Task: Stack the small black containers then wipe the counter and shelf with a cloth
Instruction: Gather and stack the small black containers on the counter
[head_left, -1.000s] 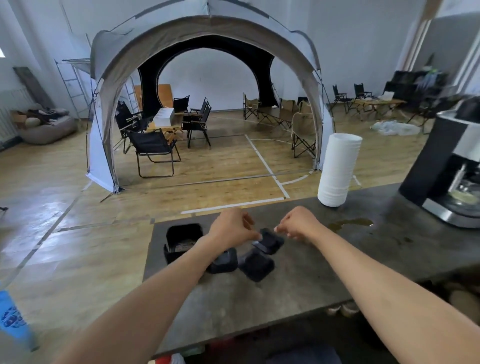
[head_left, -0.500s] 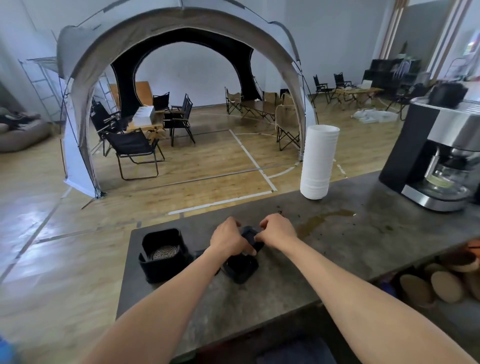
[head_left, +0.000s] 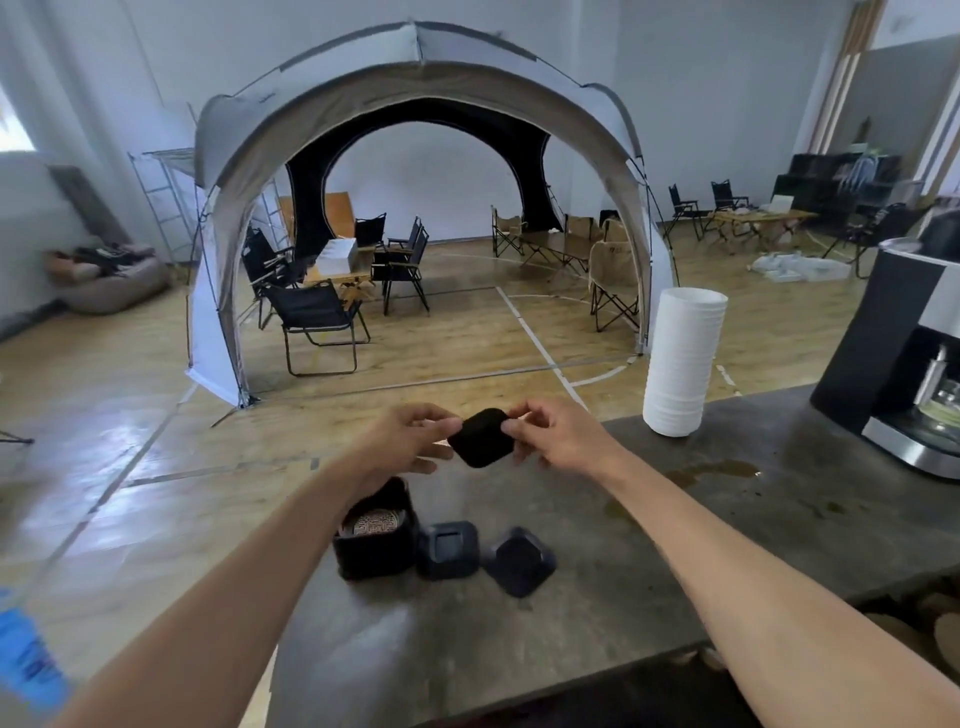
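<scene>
A small black container (head_left: 482, 437) is held in the air above the counter (head_left: 649, 561), pinched between both hands. The left hand (head_left: 410, 441) has its thumb and fingers closed on the container's left edge; the right hand (head_left: 556, 436) has its fingers clamped on the right edge. The container is tilted, one flat face turned towards the camera.

Below, three more black pieces rest on the counter in a row: a taller box (head_left: 375, 535) with a patterned disc inside, a second container (head_left: 448, 548) just beside it, and a third container (head_left: 519, 560) close to that one, turned at an angle. Nothing is stacked yet, so the stacking step is judged to be barely begun, and no cloth is seen.

Several risks are judged from here. The held container is gripped only at its edges, so it could slip and fall onto the pieces below if one hand is released early. Because it is tilted and the third container sits askew, a poor nesting could be made and the stack could jam or topple. A brown spill (head_left: 711, 470) lies on the counter to the right; if the stack is set there, its base would be soiled. The cup stack (head_left: 680, 361) stands near enough to be knocked by a wide sweep of the right arm during wiping.
</scene>
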